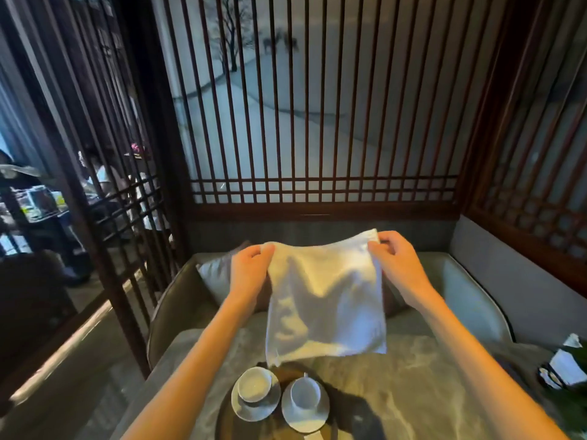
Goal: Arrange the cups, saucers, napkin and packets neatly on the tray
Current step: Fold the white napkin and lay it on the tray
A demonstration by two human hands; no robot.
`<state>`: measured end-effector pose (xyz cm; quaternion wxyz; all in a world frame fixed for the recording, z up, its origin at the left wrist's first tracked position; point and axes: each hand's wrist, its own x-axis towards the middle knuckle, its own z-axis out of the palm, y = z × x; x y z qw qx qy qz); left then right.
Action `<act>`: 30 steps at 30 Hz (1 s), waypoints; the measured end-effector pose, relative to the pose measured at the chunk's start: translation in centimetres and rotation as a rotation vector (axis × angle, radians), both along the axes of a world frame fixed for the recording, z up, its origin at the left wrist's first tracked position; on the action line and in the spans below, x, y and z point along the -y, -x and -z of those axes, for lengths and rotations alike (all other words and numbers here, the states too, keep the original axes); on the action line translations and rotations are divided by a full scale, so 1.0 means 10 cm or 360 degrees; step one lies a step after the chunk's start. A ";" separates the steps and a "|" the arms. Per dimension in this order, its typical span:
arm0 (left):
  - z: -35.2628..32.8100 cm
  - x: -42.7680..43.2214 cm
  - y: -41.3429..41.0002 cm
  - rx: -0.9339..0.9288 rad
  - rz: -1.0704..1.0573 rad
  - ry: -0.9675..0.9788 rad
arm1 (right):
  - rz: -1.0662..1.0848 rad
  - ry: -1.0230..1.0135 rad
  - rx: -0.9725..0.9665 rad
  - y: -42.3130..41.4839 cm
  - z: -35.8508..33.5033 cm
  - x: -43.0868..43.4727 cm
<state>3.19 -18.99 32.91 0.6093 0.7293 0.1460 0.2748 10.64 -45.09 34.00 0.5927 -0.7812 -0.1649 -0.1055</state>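
A white cloth napkin (324, 296) hangs spread out in the air above the table, held by its top corners. My left hand (251, 268) pinches the top left corner and my right hand (394, 258) pinches the top right corner. Below the napkin, a dark round tray (228, 420) lies on the marble table. On the tray stand two white cups on white saucers: the left cup (254, 384) on its saucer (244, 411), and the right cup (305, 392) on its saucer (295, 422). A small pale object (314, 436) shows at the frame's bottom edge.
The grey marble table (413, 392) fills the lower view. A dark holder with white paper (562, 369) stands at its right edge. A grey sofa with a cushion (212, 277) sits behind, backed by dark wooden lattice screens (317, 192). People are seated beyond the left screen.
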 end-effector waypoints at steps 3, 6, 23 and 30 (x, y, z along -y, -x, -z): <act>-0.03 0.36 0.04 0.0038 0.0251 -0.0052 | -0.0060 0.0001 0.0129 0.28 0.05 -0.38; -0.04 0.58 0.10 0.0120 0.0427 -0.0136 | -0.0085 0.0133 0.0360 0.56 0.15 -0.65; -0.09 0.48 0.27 0.0097 0.0677 -0.0628 | -0.0175 0.0342 0.0665 0.63 0.18 -0.56; -0.16 0.47 0.31 0.0122 0.0752 -0.0639 | -0.0127 0.0324 0.0773 0.62 0.06 -0.56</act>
